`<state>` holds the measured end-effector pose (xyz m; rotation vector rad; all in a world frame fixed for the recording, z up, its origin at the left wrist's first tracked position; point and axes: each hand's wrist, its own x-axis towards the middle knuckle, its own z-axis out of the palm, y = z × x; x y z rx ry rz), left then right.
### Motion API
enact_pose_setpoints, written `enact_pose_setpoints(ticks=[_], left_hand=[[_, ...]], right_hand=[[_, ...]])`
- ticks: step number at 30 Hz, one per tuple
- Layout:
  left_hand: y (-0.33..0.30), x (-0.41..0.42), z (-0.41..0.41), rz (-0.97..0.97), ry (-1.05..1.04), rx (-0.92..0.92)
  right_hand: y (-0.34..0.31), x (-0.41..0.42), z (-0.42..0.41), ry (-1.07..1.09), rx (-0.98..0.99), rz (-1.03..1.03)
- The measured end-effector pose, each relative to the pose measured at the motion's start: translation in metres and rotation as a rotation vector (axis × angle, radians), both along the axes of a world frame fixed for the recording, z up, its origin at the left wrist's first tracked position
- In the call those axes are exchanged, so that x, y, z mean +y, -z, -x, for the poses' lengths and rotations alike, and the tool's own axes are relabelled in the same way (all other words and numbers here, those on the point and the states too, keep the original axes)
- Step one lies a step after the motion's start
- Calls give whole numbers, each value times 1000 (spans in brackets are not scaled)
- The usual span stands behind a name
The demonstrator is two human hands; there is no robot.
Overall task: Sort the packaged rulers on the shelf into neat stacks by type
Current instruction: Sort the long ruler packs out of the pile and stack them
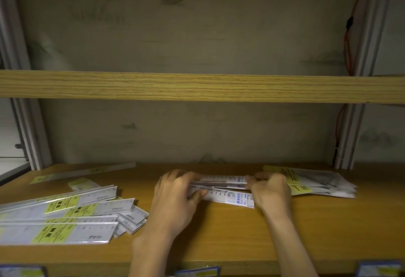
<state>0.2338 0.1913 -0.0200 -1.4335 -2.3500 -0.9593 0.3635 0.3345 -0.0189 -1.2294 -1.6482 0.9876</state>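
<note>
several short rulers (221,191) in clear packets with blue-and-white labels lie bunched mid-shelf (219,233); long yellow-labelled rulers (59,215) are piled at the left; another packet stack (317,182) sits right; the left hand (175,197) curls round the bunch's left end, thumb underneath; the right hand (269,191) grips its right end.

a wooden shelf board (219,228) in a yellow-brown grain fills the lower half, its front edge toward six o'clock. an upper shelf board (197,87) of the same wood crosses the middle. behind both stands a dull grey-green wall (186,24) with faint dark smudges. grey metal uprights (350,136) rise at three and nine o'clock; an orange cable (347,42) runs down near two o'clock. the light is dim.
</note>
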Motion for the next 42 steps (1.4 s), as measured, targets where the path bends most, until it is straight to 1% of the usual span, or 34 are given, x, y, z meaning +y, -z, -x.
enact_pose_setpoints(ticks=[8, 12, 17, 22, 25, 28, 32, 36, 39, 42], left_hand=[[0, 4, -5, 7, -6, -17], [1, 6, -13, 5, -30, -8], [0, 6, -24, -40, -62, -2], [4, 1, -33, -115, -95, 10], [6, -5, -36, -199, -75, -27], [3, -13, -34, -336, -32, -118], [-3, -26, -28, -486, -7, -190], [-4, -49, -8, -494, 29, -207], [-3, -74, 21, -492, 58, -223], [-1, -106, 55, -460, 76, -198]], right_hand=[[4, -6, 0, 59, -172, -154], [2, -7, -7, 83, -166, -208], [-9, -9, -21, 64, -73, -300], [-8, -15, -25, -8, -32, -371], [-4, -22, -23, -67, 89, -384], [-8, -33, -19, -106, 213, -411], [-19, -54, -11, -169, 293, -462], [-18, -78, 12, -182, 319, -485], [-15, -104, 36, -169, 332, -496], [-10, -135, 65, -156, 344, -487]])
